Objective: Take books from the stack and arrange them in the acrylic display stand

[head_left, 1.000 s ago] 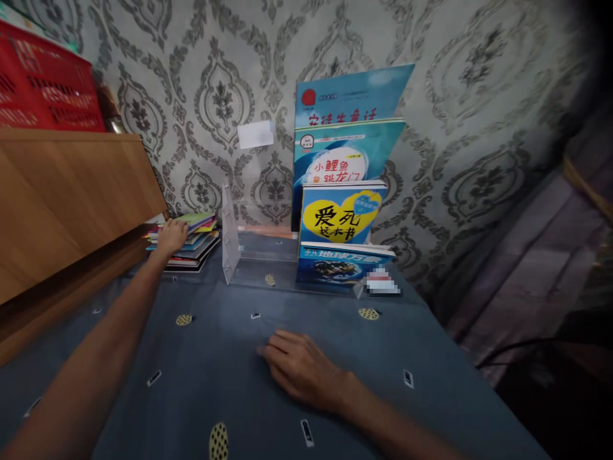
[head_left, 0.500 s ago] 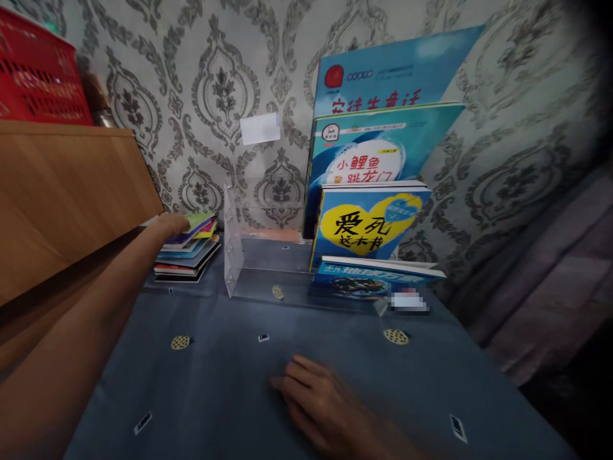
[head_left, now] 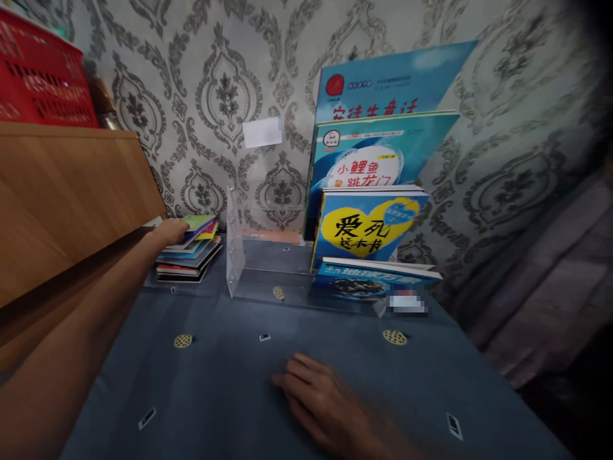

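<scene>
At the far left, my left hand [head_left: 172, 231] rests on the left part of a stack of books [head_left: 189, 255], against a green-and-purple top book [head_left: 198, 222]. Its fingertips are hard to make out, so whether they grip that book is unclear. My right hand [head_left: 313, 390] lies near the front on the dark tablecloth, fingers loosely bent, the thumb side apart, nothing in it. Behind it stands a clear acrylic tiered rack [head_left: 235, 249]. Its right half holds a blue-and-yellow book [head_left: 368, 223], a teal book [head_left: 421, 137], a tall blue book [head_left: 397, 70] and a low blue book [head_left: 378, 281].
A wooden cabinet [head_left: 71, 198] stands along the left side with a red plastic basket [head_left: 45, 83] on it. Patterned wallpaper rises behind the rack, with a white paper label [head_left: 262, 132] above its left half. A pale curtain [head_left: 541, 281] hangs at right.
The view has shifted slightly. My left hand stays at the top of the book stack and my right hand remains on the tablecloth. The books have not moved.
</scene>
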Demonstrator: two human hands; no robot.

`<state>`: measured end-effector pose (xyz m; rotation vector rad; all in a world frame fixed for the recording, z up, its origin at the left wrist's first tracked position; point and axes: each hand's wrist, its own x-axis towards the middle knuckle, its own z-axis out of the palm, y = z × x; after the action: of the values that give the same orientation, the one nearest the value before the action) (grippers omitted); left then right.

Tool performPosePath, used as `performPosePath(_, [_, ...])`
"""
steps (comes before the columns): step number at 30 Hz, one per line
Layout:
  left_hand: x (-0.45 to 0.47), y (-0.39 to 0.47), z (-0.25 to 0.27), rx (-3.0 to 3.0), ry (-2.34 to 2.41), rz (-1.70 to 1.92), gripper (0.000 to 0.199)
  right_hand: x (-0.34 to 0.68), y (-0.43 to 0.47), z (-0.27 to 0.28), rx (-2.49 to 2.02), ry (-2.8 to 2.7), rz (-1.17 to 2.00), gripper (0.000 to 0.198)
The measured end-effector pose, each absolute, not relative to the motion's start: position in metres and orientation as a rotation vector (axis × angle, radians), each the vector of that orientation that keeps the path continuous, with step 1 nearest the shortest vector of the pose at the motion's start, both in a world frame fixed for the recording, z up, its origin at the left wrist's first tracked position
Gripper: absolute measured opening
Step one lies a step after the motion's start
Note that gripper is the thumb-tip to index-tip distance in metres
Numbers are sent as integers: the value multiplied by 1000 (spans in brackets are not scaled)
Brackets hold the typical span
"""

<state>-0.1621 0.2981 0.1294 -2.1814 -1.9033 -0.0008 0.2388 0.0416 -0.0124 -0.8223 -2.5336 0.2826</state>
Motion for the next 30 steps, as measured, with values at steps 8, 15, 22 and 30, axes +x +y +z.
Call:
performPosePath(8, [-172,201,124,-2068,-1815,194,37,237,45,-18,-747,-2498,265,27])
performPosePath(15, [-177,170,80,-2030,-1787,182,68,235,48,-19,-691,-2483,224,25])
performPosePath(22, [-155,145,60,-1986,-1809,203,58,234,51,-19,-638,-2501,179,23])
performPosePath(30, [-137,47,6,-2214,-1783,132,61,233,50,-17,-636,-2512,193,20])
